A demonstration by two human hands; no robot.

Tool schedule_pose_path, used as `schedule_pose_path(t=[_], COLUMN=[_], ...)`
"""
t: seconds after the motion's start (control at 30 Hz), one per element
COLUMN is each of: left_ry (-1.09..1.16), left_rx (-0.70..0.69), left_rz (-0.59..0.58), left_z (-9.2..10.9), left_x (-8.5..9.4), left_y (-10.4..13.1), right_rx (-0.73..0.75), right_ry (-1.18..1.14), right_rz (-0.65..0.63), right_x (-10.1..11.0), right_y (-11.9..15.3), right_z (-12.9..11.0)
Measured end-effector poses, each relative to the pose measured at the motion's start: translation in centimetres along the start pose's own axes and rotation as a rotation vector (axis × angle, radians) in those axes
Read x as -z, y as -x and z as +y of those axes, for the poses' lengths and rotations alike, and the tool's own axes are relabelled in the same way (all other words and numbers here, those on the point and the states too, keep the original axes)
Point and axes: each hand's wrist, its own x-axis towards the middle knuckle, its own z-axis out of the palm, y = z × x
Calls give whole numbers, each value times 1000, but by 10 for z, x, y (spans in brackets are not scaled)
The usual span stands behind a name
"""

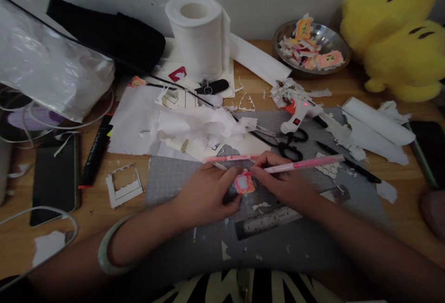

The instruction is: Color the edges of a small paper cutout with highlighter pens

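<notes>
My left hand (213, 189) is closed on a small paper piece (244, 183) with a pink and orange border and a pale middle. Its thumb and forefinger grip the left side of the piece. In my right hand (280, 180) is a pink marker (313, 161), held like a pen, its tip at the paper's upper edge. A pink-and-white pen or cap-like stick (229, 158) lies just beyond my hands on the grey cutting mat (167, 177). A metal ruler (267, 223) rests below my right hand.
Black-handled scissors (291, 147) and a white glue gun (295, 115) lie behind my right hand. Around them are crumpled paper, a toilet roll (198, 38), a metal bowl (278, 52) of coloured scraps, a phone (54, 177), a black marker (95, 152) and yellow plush toys (399, 38).
</notes>
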Motion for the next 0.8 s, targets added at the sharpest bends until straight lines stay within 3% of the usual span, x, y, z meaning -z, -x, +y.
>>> schedule_pose_path(t=[0.17, 0.33, 0.53, 0.8], left_ry=[10, 5, -16, 15], left_rx=[4, -7, -3, -6], left_rz=[5, 17, 8, 19], left_z=[0, -1, 0, 0], left_x=[-2, -2, -1, -1], left_y=[0, 0, 0, -1], right_rx=[75, 2, -11, 68], right_ry=[87, 65, 2, 103], right_rz=[-115, 8, 53, -57], right_x=[1, -2, -2, -1], right_y=[-1, 0, 0, 1], right_z=[-1, -1, -2, 0])
